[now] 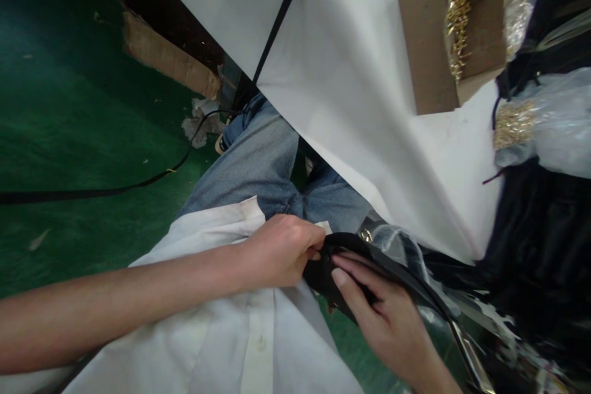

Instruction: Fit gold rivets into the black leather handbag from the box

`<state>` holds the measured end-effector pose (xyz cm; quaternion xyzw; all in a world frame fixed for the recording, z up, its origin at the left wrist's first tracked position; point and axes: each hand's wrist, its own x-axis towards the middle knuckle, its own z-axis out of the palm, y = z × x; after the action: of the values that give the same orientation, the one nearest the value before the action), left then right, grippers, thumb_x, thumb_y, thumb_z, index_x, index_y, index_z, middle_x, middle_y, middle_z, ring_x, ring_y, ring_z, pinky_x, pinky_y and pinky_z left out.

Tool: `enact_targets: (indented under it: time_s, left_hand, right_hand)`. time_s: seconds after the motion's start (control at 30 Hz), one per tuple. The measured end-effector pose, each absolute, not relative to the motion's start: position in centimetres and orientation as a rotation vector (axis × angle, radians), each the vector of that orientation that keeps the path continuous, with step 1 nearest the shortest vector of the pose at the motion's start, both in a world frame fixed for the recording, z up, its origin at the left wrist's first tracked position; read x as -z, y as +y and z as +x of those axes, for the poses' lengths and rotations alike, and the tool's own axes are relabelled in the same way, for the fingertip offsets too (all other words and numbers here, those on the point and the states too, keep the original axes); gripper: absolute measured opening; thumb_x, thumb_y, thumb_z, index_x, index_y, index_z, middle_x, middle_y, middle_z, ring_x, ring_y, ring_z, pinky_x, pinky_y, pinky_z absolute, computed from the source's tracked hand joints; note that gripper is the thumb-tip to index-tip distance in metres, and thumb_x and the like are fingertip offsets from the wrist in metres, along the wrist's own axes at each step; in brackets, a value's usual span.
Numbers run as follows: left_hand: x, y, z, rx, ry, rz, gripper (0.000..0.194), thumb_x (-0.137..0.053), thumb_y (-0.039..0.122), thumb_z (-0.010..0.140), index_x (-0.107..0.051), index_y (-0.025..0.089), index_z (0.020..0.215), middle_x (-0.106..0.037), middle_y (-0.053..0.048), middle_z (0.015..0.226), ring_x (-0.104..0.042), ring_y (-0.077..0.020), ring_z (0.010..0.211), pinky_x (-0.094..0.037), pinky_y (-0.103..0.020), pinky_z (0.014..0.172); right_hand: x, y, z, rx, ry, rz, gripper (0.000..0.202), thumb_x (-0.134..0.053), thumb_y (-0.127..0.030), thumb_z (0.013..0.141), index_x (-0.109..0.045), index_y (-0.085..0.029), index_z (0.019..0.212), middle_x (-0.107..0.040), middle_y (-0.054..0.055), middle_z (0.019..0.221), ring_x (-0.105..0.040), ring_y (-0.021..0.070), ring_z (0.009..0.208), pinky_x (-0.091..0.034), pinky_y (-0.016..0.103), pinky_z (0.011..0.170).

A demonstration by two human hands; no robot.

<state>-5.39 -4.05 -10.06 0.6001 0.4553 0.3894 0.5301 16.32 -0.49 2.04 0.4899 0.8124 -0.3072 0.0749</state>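
Note:
Close to my lap, my left hand (284, 249) is closed, its fingertips pinching the edge of a black flexible piece (348, 243) that looks like fabric or a bag. My right hand (390, 323) grips the same piece from the right, its thumb and fingers tucked against an inner fold. The two hands are a small gap apart. A gold-coloured ring (366, 235) shows at the piece's far edge, beside some clear plastic (397, 243). What lies under my fingertips is hidden, and the exact kind of the black piece cannot be made out.
A white-covered table (351, 74) stands ahead, with a cardboard box (429, 55) of small gold-coloured parts (458, 24) on it. Plastic bags (563, 117) and dark material (535, 221) lie to the right. A black strap (152, 180) runs over the green floor (83, 123) at left.

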Motion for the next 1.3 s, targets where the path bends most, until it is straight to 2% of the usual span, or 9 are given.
enact_targets:
  time_s: [0.1,0.23,0.33,0.43,0.57,0.83,1.0,1.17,1.3]
  left_hand:
    - [10.4,-4.3,-5.4,-0.953,1.039,1.451,0.016,-0.067,0.007,0.091,-0.066,0.019,0.08,-0.073,-0.001,0.074,-0.072,-0.019,0.07,-0.041,-0.027,0.061]
    - [10.5,-4.9,-5.1,-1.015,1.04,1.416,0.016,-0.066,0.006,0.091,-0.064,0.019,0.081,-0.071,-0.001,0.074,-0.071,-0.0184,0.068,-0.042,-0.027,0.06]
    - [10.5,-5.3,-4.9,-1.05,1.045,1.373,0.015,-0.064,0.006,0.091,-0.065,0.019,0.084,-0.074,-0.002,0.079,-0.073,-0.0185,0.071,-0.047,-0.027,0.063]
    - [10.5,-5.5,-4.8,-1.057,1.046,1.337,0.015,-0.063,0.006,0.091,-0.066,0.02,0.085,-0.077,-0.003,0.083,-0.075,-0.0191,0.074,-0.05,-0.027,0.066]
    - [10.5,-5.6,-4.8,-1.082,1.036,1.319,0.016,-0.06,0.005,0.09,-0.065,0.019,0.085,-0.076,-0.004,0.084,-0.074,-0.0193,0.073,-0.049,-0.027,0.064]
    - [10.2,-5.5,-4.7,-1.049,1.095,1.271,0.013,-0.066,0.01,0.093,-0.068,0.019,0.083,-0.073,0.0,0.075,-0.072,-0.0166,0.068,-0.049,-0.026,0.064]
    - [9.9,-5.5,-4.8,-1.02,1.068,1.226,0.013,-0.066,0.01,0.093,-0.069,0.019,0.084,-0.076,-0.001,0.081,-0.074,-0.017,0.073,-0.053,-0.027,0.068]
    - [9.6,-5.3,-5.0,-1.025,1.03,1.152,0.014,-0.065,0.007,0.092,-0.068,0.019,0.086,-0.081,-0.001,0.096,-0.078,-0.017,0.084,-0.056,-0.026,0.075]
    - [9.5,-5.3,-5.2,-0.983,1.028,1.135,0.015,-0.066,0.007,0.092,-0.069,0.019,0.084,-0.078,0.001,0.088,-0.075,-0.0148,0.078,-0.053,-0.025,0.072]
  right_hand:
    - [-2.8,0.5,16.6,0.957,2.391,1.366,0.029,-0.067,-0.038,0.107,-0.085,-0.029,0.128,-0.085,0.008,0.128,-0.083,0.03,0.117,-0.072,0.04,0.098]
    - [-2.7,1.9,17.0,1.059,2.348,1.209,0.03,-0.063,-0.03,0.108,-0.084,-0.03,0.13,-0.084,0.006,0.131,-0.081,0.0279,0.122,-0.067,0.043,0.11]
    - [-2.0,2.3,17.2,1.083,2.371,1.178,0.031,-0.07,-0.028,0.102,-0.083,-0.029,0.13,-0.084,0.006,0.13,-0.081,0.0279,0.12,-0.067,0.043,0.111]
    - [-1.3,2.0,17.2,1.104,2.4,1.227,0.029,-0.074,-0.025,0.096,-0.083,-0.027,0.124,-0.085,0.005,0.123,-0.083,0.0266,0.112,-0.069,0.039,0.104]
    - [-0.6,1.3,16.9,1.132,2.422,1.329,0.018,-0.077,-0.027,0.095,-0.083,-0.025,0.112,-0.087,0.005,0.114,-0.085,0.0243,0.1,-0.07,0.032,0.093]
    - [-0.1,1.1,16.1,1.247,2.313,1.427,0.016,-0.067,-0.024,0.095,-0.082,-0.027,0.1,-0.086,0.002,0.101,-0.083,0.0215,0.09,-0.067,0.025,0.076]
    - [0.0,0.3,16.2,1.197,2.289,1.435,0.016,-0.063,-0.026,0.098,-0.079,-0.027,0.103,-0.084,0.0,0.091,-0.08,0.0178,0.077,-0.064,0.023,0.072]
    - [0.4,-0.3,16.1,1.041,2.497,1.423,0.019,-0.063,-0.025,0.096,-0.08,-0.026,0.105,-0.084,0.002,0.089,-0.081,0.0199,0.076,-0.063,0.025,0.071]
    - [0.6,-0.4,15.9,1.044,2.518,1.42,0.019,-0.063,-0.023,0.095,-0.08,-0.026,0.101,-0.085,0.002,0.089,-0.081,0.0201,0.078,-0.063,0.026,0.074]
